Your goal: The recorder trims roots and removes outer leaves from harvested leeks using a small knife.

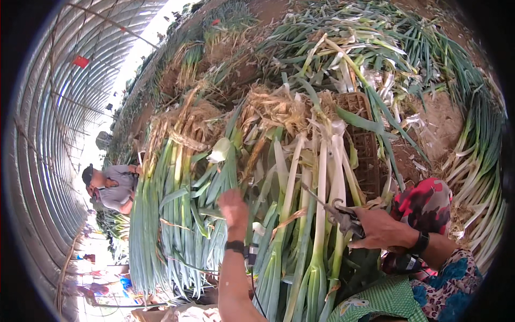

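A heap of long green onions (289,193) lies before me, roots away from me and green leaves towards me. Among the leaves at the middle is my left hand (234,207), blurred; whether it grips a leaf cannot be told. My right hand (378,228) is closed on a dark metal air blow gun (345,217), whose thin nozzle points up and left over the white stalks. Both wrists wear dark bands.
A brown plastic crate (364,161) stands beyond the stalks. More green onions (474,173) lie along the right, and a pile of leaves and peelings (362,36) at the back. A co-worker (114,187) in a grey shirt is at the left, under an arched roof (52,120).
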The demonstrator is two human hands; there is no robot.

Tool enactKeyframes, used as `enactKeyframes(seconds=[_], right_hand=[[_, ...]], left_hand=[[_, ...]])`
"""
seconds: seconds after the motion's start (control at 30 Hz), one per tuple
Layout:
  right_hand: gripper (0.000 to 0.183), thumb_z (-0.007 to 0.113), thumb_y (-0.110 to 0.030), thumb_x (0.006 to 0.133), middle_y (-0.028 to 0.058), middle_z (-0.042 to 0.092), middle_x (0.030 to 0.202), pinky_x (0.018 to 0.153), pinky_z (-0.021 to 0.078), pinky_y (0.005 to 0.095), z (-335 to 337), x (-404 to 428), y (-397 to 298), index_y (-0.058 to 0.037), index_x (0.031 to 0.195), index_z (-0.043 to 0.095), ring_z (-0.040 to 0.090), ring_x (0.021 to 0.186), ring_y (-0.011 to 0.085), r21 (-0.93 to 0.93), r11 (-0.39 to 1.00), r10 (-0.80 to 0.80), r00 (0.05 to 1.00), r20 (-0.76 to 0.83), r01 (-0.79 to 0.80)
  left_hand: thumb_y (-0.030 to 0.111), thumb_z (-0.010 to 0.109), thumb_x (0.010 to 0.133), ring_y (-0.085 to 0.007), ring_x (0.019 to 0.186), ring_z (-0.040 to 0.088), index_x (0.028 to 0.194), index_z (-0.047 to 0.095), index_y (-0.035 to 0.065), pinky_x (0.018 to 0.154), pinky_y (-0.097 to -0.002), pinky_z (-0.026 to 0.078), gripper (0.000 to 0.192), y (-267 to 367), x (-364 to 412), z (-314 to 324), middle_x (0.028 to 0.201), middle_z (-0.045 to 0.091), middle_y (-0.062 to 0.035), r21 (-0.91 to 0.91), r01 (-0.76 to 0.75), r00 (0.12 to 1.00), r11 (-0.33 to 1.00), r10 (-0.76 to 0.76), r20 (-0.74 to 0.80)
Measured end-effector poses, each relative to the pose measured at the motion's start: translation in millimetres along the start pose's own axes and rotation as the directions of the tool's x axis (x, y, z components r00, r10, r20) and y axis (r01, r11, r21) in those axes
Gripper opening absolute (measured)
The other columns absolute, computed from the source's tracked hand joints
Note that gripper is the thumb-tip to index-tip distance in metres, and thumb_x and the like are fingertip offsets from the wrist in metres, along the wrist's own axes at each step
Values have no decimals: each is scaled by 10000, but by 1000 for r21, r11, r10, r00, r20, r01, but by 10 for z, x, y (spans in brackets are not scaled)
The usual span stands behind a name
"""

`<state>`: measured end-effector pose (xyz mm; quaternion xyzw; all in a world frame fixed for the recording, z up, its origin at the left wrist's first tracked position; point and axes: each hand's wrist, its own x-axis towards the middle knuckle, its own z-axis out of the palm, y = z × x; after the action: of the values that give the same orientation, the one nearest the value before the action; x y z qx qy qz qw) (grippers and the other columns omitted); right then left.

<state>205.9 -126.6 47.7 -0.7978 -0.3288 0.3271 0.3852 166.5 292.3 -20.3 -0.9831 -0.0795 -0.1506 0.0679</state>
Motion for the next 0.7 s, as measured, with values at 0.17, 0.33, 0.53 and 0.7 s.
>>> enactKeyframes(seconds=[0.17, 0.33, 0.53, 0.7], right_hand=[[556, 673, -399, 728, 202, 527, 707, 618, 433, 426, 112, 253, -89, 55, 930, 423, 569, 676, 360, 103, 988, -130, 973, 193, 112], [531, 691, -337, 724, 233, 540, 794, 686, 428, 432, 86, 397, -95, 29, 1014, 437, 568, 781, 381, -3, 984, 177, 984, 12, -177], [500, 686, -302, 725, 227, 561, 771, 659, 439, 448, 214, 208, 75, 25, 1004, 432, 572, 759, 408, -40, 990, -139, 990, -14, 138], [512, 683, -324, 712, 223, 565, 784, 661, 434, 449, 100, 97, 71, 23, 1005, 445, 569, 763, 405, -134, 991, 21, 999, 24, -17]], left_hand=[[-7, 585, 641, -301, 1011, 478, 1101, 542, 32, 907, -392, 377, 463, 129, 464, 442, 1064, 539, -122, -111, 24, 993, 993, -36, -110], [165, 605, 717, -248, 967, 495, 951, 584, 74, 883, -369, 348, 252, -110, 591, 541, 999, 572, -81, 323, 48, 976, 945, -113, 186], [144, 645, 600, -252, 892, 533, 782, 645, 93, 972, -417, 287, 189, 24, 465, 253, 820, 606, -82, 45, -50, 996, 998, 46, 74], [138, 657, 603, -264, 836, 555, 786, 654, 104, 1025, -484, 238, 187, -85, 326, -446, 759, 609, -100, 42, 36, 998, 998, -34, -47]])
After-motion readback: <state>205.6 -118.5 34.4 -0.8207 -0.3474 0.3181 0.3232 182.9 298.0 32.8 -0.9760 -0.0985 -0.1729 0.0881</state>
